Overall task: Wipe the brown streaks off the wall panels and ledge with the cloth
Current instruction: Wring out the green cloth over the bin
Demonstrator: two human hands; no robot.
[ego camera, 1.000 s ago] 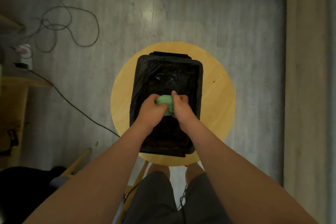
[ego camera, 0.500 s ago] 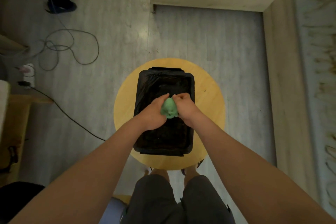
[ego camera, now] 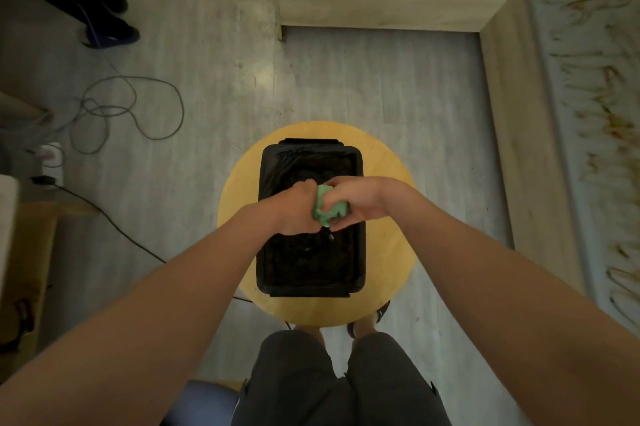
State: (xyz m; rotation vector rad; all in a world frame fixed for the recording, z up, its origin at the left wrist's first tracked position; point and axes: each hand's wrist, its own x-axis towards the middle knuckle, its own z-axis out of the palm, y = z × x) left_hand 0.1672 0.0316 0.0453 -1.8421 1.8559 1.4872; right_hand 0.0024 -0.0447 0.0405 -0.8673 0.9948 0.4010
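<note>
Our left hand [ego camera: 298, 209] and right hand [ego camera: 358, 200] are pressed together, both clamped on the balled cloth [ego camera: 325, 212] over the black tub [ego camera: 308, 289] on the table [ego camera: 311, 310]. The streaked wall panels [ego camera: 595, 107] and ledge [ego camera: 509, 135] run twelve-to-six at our three o'clock, nearer the right hand.

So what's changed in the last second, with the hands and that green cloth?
The right hand has rolled over and its wrist swung outward, twisting the green cloth tighter against the left hand. The view tilted up, showing more of the streaked wall panels. Both hands kept their grip; the black tub stayed on the round stool.
</note>
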